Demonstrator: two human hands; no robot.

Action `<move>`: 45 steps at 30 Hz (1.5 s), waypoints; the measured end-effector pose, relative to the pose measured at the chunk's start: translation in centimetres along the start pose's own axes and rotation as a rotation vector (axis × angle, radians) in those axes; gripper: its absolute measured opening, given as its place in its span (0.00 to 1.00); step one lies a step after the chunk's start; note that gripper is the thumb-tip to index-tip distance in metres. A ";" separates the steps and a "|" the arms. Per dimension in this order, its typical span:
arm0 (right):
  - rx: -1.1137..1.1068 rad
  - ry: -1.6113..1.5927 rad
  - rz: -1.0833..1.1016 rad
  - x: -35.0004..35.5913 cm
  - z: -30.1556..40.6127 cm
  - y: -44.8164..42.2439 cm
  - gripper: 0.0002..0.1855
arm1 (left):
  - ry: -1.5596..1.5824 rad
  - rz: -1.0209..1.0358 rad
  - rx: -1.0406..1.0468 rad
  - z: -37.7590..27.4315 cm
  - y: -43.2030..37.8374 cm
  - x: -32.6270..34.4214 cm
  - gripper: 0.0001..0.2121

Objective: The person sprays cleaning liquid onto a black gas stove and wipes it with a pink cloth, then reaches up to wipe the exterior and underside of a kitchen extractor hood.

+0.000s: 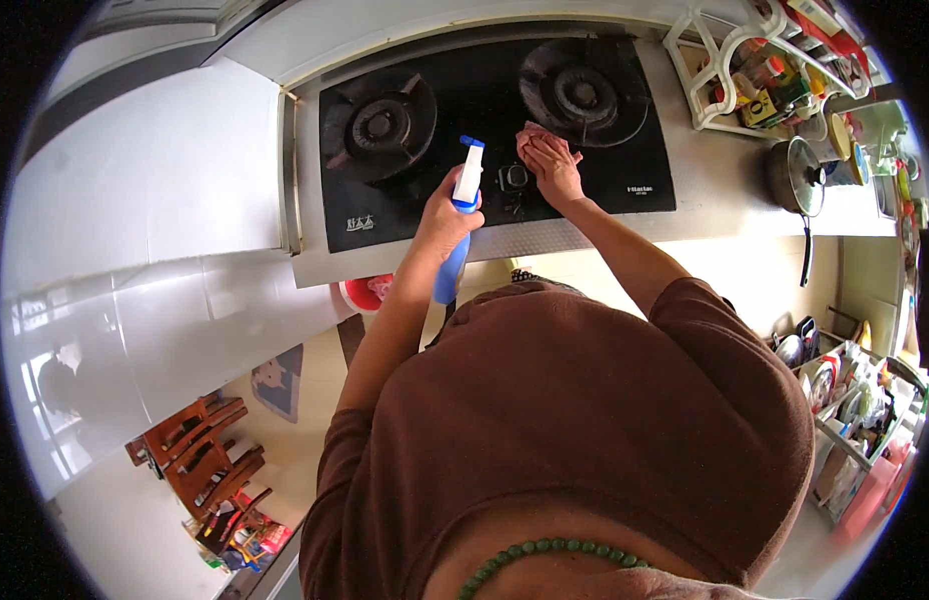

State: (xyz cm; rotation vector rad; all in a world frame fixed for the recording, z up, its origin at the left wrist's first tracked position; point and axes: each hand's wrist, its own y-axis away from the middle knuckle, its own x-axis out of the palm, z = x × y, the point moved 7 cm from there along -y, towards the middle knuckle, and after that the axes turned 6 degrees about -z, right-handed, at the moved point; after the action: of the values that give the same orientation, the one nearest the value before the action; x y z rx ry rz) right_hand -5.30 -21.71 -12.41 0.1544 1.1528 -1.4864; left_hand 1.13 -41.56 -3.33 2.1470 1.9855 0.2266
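My left hand [451, 214] grips the neck of a blue spray bottle [451, 271] with a white and blue trigger head, held over the front edge of a black glass gas hob [472, 90]. With my right hand [553, 166] I press a reddish-pink cloth [538, 136] onto the glass, just at the near left rim of the right burner [583, 90]. The left burner [378, 126] lies beyond the bottle, apart from it. A control knob [513, 177] sits between my two hands.
A white rack [701, 120] of bottles and jars stands at the counter's back right. Nearer is a lidded pot [798, 176], its handle jutting past the counter edge. A red bin [365, 294] is below left. A loaded shelf cart [847, 442] stands right, and wooden chairs [202, 457] lower left.
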 end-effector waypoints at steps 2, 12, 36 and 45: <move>0.031 0.006 0.021 0.3 -0.2 -0.2 0.20 | -0.008 0.002 -0.005 0.1 -1.1 0.0 0.28; 0.071 -0.005 0.019 0.5 -0.9 0.0 0.21 | -0.048 0.000 -0.043 0.7 -3.0 -0.5 0.29; 0.518 -0.231 0.117 1.5 -0.6 -2.0 0.15 | 0.029 -0.083 0.008 -2.9 -0.8 -4.2 0.30; 0.735 0.208 0.723 10.7 0.2 -5.1 0.39 | -0.034 -0.097 0.037 -3.8 -0.6 -4.4 0.30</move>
State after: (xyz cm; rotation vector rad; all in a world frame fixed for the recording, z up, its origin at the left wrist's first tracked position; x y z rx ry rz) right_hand -12.62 -30.02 -16.61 1.1269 0.5430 -1.1691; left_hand -0.76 -45.71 0.35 2.0554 2.0835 0.1386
